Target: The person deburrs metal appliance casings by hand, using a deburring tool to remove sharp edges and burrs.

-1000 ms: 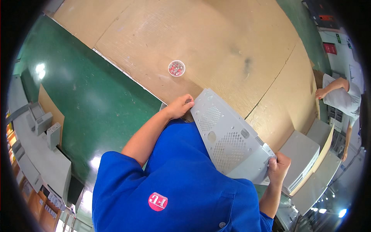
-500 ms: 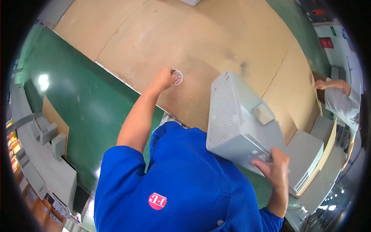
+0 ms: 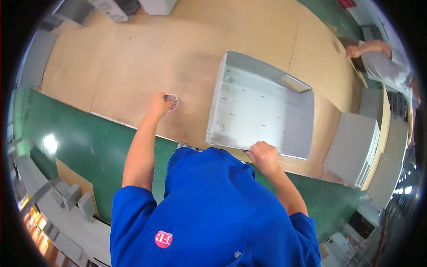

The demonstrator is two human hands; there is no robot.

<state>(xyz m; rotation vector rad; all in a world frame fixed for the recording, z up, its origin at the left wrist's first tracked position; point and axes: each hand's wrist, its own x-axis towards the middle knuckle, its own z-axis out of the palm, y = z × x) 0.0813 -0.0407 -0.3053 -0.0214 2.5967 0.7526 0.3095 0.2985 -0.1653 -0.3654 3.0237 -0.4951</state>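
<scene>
Right hand (image 3: 264, 158) grips case (image 3: 260, 111) over tan tabletop (image 3: 142, 66), left hand's (image 3: 158, 107) hold unclear, floor (image 3: 113, 151) green.

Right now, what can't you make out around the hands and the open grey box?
All in the head view:
Left hand: blurred; what its fingertips hold, if anything, is unclear.
Small pieces in the cup: too small to tell apart.
Right hand: its back hides its fingertips.
Open grey box: its floor hides the underside.
Pale box: cut off by the top edge.
</scene>
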